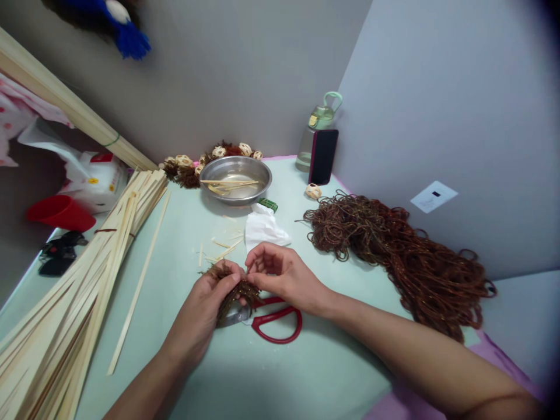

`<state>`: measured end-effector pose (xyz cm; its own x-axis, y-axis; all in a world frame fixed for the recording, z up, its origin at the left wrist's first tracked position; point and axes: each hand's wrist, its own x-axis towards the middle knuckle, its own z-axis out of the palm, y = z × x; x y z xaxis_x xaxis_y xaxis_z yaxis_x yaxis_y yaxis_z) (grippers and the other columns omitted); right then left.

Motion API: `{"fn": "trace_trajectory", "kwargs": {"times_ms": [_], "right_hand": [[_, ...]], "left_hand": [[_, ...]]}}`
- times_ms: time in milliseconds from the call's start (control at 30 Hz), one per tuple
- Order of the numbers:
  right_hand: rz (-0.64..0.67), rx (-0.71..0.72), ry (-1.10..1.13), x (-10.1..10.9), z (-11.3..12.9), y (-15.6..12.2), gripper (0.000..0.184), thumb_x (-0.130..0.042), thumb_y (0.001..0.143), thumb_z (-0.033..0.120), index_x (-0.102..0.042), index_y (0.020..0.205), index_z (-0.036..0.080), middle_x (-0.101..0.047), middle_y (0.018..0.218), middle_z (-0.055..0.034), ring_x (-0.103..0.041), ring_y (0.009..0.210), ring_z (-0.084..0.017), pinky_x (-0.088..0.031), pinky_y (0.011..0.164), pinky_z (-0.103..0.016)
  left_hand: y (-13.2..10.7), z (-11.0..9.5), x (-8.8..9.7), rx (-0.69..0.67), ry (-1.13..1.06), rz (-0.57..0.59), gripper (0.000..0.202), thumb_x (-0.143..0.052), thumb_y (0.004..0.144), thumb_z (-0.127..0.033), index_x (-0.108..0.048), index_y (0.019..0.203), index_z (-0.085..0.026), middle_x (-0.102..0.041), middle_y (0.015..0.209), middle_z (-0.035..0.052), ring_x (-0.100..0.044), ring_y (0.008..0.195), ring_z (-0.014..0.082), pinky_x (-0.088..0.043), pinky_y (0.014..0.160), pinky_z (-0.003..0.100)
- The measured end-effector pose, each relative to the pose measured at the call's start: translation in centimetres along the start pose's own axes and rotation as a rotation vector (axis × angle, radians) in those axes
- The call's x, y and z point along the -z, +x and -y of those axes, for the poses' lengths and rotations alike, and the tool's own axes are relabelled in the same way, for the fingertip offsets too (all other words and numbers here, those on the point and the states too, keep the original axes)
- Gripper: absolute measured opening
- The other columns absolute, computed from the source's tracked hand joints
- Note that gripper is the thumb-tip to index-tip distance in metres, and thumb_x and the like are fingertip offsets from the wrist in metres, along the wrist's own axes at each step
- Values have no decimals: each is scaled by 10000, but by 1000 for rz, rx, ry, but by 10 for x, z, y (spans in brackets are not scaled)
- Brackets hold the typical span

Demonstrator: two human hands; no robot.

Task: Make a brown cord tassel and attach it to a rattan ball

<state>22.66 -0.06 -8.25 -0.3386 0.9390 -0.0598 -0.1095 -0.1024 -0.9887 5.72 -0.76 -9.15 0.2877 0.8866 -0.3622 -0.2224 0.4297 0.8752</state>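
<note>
A short bundle of brown yarn point(245, 291) with a glittery thread in it is gripped by my left hand point(205, 300), thumb pressed on top. At the bundle's right upper side, my right hand point(280, 273) is closed in a pinch, thumb against fingertips. Whether a fine strand lies in that pinch is too small to make out. Below the bundle lie scissors point(280, 341) with red handles, their blades partly covered by the yarn and my left hand. Crumpled white tissue point(265, 227) sits just beyond my right hand.
Long pale bamboo strips point(100, 251) fill the left side. A metal bowl point(236, 201) of water stands at the back, beside finished woven balls with yarn point(184, 166). Heaped brown yarn point(394, 251) covers the right. Behind it stand a phone point(324, 157) and a bottle point(304, 149).
</note>
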Motion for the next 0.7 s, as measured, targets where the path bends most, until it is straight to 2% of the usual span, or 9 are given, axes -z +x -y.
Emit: {"fn": "trace_trajectory", "kwargs": {"times_ms": [100, 200, 400, 500, 600, 700], "right_hand": [[-15, 9, 2, 0, 0, 0, 163, -706, 776, 143, -595, 892, 169, -589, 763, 25, -516, 662, -92, -426, 643, -233], [-25, 15, 9, 0, 0, 0, 176, -711, 770, 137, -591, 893, 172, -592, 773, 25, -519, 672, -92, -423, 653, -234], [-7, -20, 41, 0, -2, 0, 244, -772, 746, 233, -578, 881, 172, -574, 743, 34, -508, 656, -95, -420, 646, -243], [2, -21, 64, -1, -4, 0, 217, -746, 757, 197, -566, 876, 172, -556, 751, 38, -496, 648, -88, -412, 627, -235], [8, -10, 73, -1, -4, 0, 191, -713, 773, 166, -550, 871, 173, -558, 754, 38, -494, 642, -85, -414, 624, -233], [-54, 5, 79, 0, -2, 1, 223, -749, 753, 200, -564, 874, 173, -575, 769, 32, -519, 661, -90, -428, 636, -234]], "left_hand": [[1, 2, 1, -4, 26, 41, 195, -741, 798, -355, -641, 868, -202, -625, 830, -13, -567, 682, 117, -496, 648, 225], [1, 0, 1, 1, 16, 66, 193, -759, 781, -348, -639, 813, -201, -609, 797, -15, -554, 678, 118, -485, 629, 217], [-3, -6, 0, -103, 2, 52, 177, -738, 804, -333, -626, 749, -207, -585, 829, -8, -538, 750, 135, -465, 618, 199], [-4, -6, 1, -148, 12, 61, 163, -711, 833, -316, -619, 752, -209, -645, 1024, 12, -559, 818, 140, -466, 668, 204], [-4, -5, 1, -174, 35, 58, 171, -687, 855, -312, -605, 750, -205, -611, 1251, 12, -572, 852, 137, -468, 727, 219], [-2, -3, 2, -164, 66, 26, 169, -686, 853, -328, -606, 768, -206, -624, 1197, 24, -570, 821, 140, -474, 717, 229]]}}
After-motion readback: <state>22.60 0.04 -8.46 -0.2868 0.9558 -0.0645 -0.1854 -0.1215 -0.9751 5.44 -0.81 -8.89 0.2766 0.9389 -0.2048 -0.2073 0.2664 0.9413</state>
